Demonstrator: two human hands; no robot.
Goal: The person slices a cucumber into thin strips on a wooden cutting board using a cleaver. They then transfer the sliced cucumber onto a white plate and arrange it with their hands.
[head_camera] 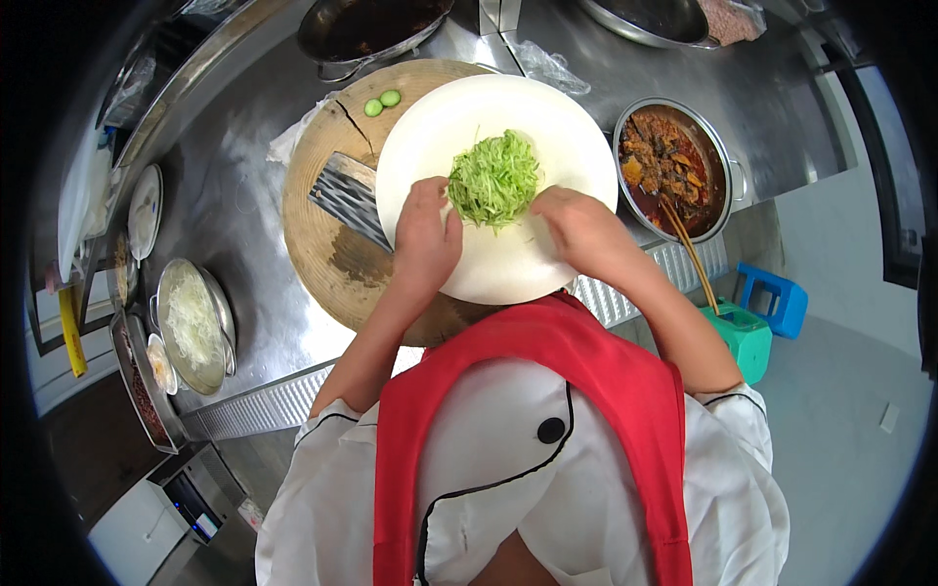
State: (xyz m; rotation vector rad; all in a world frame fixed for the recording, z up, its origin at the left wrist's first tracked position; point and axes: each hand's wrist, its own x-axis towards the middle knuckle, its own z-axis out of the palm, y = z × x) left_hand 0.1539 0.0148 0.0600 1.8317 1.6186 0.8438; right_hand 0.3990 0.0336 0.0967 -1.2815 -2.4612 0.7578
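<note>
A mound of shredded green cucumber (495, 179) sits on a large white round plate (454, 117). My left hand (429, 233) is at the mound's left edge, thumb apart from the fingers, nothing seen in its grasp. On the other side, my right hand (582, 225) has bent, slightly blurred fingertips at the mound's right edge. The plate rests over part of a round wooden chopping block (322, 212). Partly under the plate's left rim lies a cleaver (348, 198) with a dark patterned blade; one end is hidden. Two green cucumber ends (382, 102) lie on the block's far side.
Right of the plate stands a steel pot (673, 170) of reddish stew with wooden chopsticks (690, 256) leaning out. A bowl of pale shreds (192, 326) stands left. A dark wok (374, 29) sits beyond the block. Blue (775, 300) and green stools (744, 338) are at right.
</note>
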